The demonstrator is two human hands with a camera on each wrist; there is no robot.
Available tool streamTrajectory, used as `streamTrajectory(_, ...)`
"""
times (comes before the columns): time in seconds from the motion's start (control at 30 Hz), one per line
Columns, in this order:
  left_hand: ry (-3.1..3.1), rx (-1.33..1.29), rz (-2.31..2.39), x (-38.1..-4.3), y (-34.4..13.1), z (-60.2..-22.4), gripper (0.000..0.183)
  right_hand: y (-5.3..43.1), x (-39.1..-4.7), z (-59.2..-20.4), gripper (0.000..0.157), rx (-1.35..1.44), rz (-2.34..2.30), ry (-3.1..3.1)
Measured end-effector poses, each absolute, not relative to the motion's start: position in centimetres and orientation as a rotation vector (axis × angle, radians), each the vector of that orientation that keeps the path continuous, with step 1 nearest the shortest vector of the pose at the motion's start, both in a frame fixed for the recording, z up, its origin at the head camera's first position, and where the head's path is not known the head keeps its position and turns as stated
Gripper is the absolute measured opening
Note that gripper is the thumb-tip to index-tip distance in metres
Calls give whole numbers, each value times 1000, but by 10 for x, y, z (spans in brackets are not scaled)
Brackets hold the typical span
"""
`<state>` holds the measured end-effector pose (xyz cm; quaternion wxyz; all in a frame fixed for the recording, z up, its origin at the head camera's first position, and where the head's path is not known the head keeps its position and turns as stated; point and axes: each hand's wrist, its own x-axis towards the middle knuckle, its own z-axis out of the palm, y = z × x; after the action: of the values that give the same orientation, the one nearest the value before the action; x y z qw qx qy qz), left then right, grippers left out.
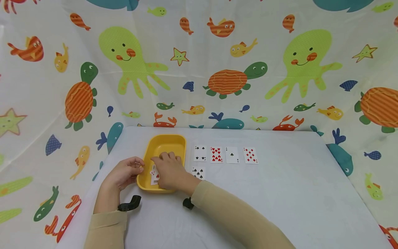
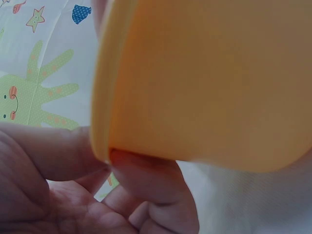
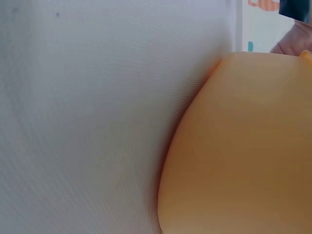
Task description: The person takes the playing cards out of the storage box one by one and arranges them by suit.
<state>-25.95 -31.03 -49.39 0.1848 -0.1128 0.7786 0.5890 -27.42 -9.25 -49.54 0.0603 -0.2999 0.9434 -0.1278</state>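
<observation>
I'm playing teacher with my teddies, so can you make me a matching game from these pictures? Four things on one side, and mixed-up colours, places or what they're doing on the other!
Things:
1. the tub
2. the left hand
3. the right hand
4. the ace card

Clues:
A. reaching into the tub
B. between a hearts card and a diamonds card
C. yellow
D. holding the tub's edge

Right pairs: 1-C, 2-D, 3-A, 4-B
</observation>
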Motion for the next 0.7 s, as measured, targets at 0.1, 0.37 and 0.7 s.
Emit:
streamTrajectory(0.1,2198,-313,1655,-259,-311,-494,17,-91,-275,-493,89,-913,-425,2834)
streamTrajectory(0.37,2217,-323,1636,-260,-310,-494,20,-88,-280,-491,90,-969,-499,2790)
streamTrajectory(0.7,2213,-329,1639,-259,-309,-492,19,-81,-281,-484,88,-1024,-606,2729)
